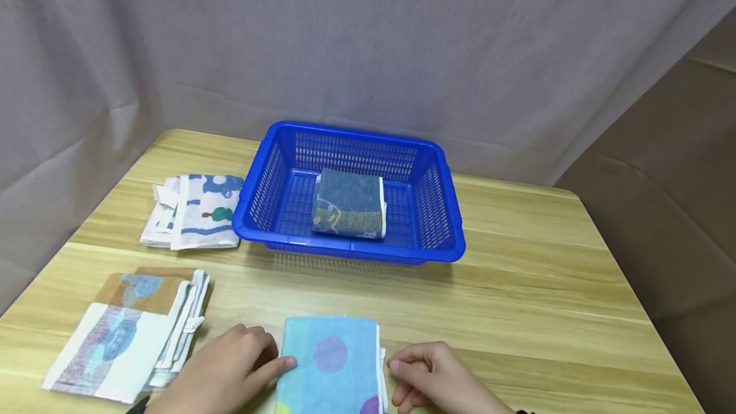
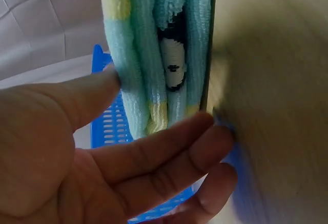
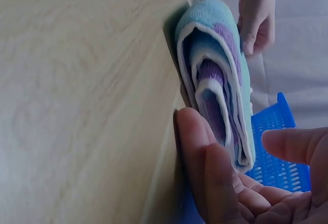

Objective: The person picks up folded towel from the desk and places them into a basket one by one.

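Note:
A light blue folded towel (image 1: 329, 360) with purple and yellow dots lies on the table at the near middle. My left hand (image 1: 230, 366) holds its left edge, the thumb on the top face and the fingers by the lower layers. The left wrist view shows the towel's stacked folds (image 2: 146, 70) between that thumb and the fingers. My right hand (image 1: 431, 375) is beside the towel's right edge, with thumb and fingers apart. From the right wrist, the towel's white-edged layers (image 3: 215, 80) appear just beyond the fingertips; whether they touch cannot be told.
Behind the towel stands a blue plastic basket (image 1: 351, 246) with a dark folded towel (image 1: 349, 203) inside. Left of it lies a white-and-blue folded towel (image 1: 207, 213), and nearer, a brown-and-white one (image 1: 123, 337). A grey curtain (image 1: 368, 43) hangs behind the wooden table (image 1: 546, 299).

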Action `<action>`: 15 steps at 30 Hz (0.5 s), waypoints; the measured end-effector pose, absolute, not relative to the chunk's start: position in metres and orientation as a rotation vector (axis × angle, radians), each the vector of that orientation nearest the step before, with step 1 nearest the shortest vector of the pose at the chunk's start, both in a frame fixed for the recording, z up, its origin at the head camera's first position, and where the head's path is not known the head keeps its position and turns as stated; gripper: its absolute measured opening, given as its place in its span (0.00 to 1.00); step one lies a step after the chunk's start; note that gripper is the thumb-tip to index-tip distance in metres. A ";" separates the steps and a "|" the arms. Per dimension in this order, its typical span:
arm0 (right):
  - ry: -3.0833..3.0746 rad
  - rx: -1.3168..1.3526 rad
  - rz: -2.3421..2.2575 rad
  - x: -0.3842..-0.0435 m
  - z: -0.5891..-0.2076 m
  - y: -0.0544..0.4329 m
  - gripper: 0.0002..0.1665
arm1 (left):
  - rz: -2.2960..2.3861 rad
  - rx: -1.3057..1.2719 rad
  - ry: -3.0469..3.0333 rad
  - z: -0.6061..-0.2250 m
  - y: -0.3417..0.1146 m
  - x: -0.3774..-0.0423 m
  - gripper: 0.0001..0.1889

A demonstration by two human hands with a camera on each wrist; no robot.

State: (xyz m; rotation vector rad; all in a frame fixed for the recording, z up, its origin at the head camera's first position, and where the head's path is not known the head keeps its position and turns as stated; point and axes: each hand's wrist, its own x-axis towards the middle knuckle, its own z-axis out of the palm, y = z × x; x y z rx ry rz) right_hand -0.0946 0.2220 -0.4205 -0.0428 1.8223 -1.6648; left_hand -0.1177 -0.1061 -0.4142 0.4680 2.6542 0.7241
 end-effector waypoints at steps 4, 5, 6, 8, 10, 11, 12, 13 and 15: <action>1.782 -0.031 -1.696 -0.092 -0.423 0.218 0.21 | 0.839 0.457 2.495 -0.419 -0.105 -0.120 0.19; 1.786 -0.045 -1.697 -0.091 -0.424 0.216 0.21 | 0.872 0.442 2.468 -0.420 -0.104 -0.120 0.19; 1.789 -0.052 -1.699 -0.090 -0.425 0.215 0.22 | 0.896 0.427 2.451 -0.421 -0.104 -0.119 0.19; 1.794 -0.067 -1.691 -0.089 -0.426 0.212 0.25 | 0.925 0.414 2.446 -0.422 -0.103 -0.119 0.20; 1.797 -0.084 -1.662 -0.089 -0.425 0.210 0.28 | 0.936 0.396 2.450 -0.422 -0.102 -0.118 0.21; 1.797 -0.092 -1.644 -0.089 -0.424 0.209 0.28 | 0.933 0.398 2.460 -0.423 -0.102 -0.118 0.20; 1.791 -0.092 -1.632 -0.089 -0.423 0.208 0.28 | 0.937 0.397 2.460 -0.423 -0.102 -0.118 0.20; 1.786 -0.100 -1.620 -0.088 -0.422 0.208 0.28 | 0.944 0.402 2.455 -0.424 -0.101 -0.119 0.20; 1.765 -0.097 -1.606 -0.087 -0.420 0.206 0.24 | 0.966 0.408 2.432 -0.424 -0.099 -0.119 0.20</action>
